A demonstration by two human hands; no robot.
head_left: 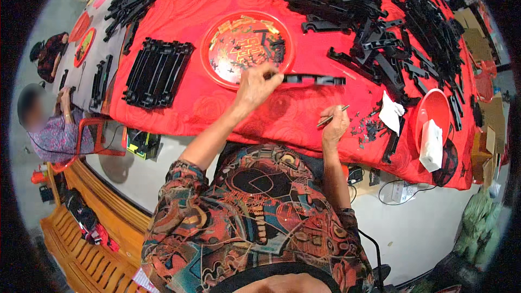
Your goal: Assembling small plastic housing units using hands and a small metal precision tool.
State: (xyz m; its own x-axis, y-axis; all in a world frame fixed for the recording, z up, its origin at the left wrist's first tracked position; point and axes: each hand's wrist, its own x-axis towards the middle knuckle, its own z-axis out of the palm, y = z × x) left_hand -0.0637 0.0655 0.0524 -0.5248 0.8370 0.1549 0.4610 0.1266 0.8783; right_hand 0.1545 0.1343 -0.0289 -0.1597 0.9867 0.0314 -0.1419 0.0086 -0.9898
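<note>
My left hand (257, 84) is closed on one end of a long black plastic part (315, 80), which points out to the right over the red cloth. Just beyond that hand lies a round red-rimmed tray (208, 69), holding small black pieces and yellowish pieces. My right hand (335, 123) grips a thin, metallic, pen-like tool (332, 116); its exact kind is unclear. This hand is apart from the black part, close to the table's front edge. Small black scraps (369, 128) are scattered to its right.
A neat row of black parts (158, 73) lies left of the tray. Large heaps of similar parts (347, 5) cover the far right. A white tissue (391, 113), a red basin (432, 103) and a tissue pack (431, 146) sit at right. Another person (59, 130) works at left.
</note>
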